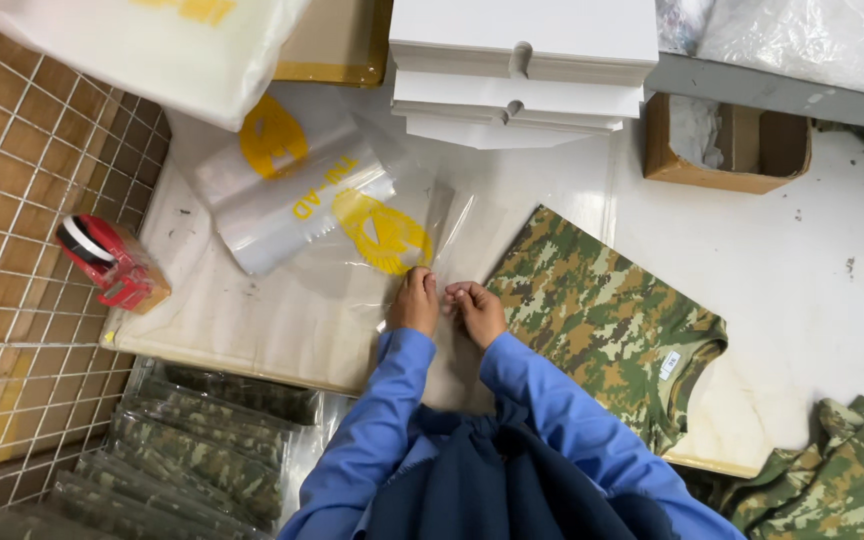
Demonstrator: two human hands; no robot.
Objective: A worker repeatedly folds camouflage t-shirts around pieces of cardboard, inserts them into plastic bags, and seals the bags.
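While both hands meet at frame centre, I see my left hand [414,302] and right hand [476,310] pinching the clear plastic bag [352,260] edge, beside the folded camouflage shirt [602,310].

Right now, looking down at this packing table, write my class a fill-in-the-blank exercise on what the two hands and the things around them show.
1. The left hand and right hand pinch the edge of a clear plastic ____ with yellow print.
2. The folded shirt beside the hands has a ____ pattern.
3. The tape dispenser by the wire grid is ____ in colour.
4. The white boxes at the far edge lie in a ____.

Missing words: bag; camouflage; red; stack
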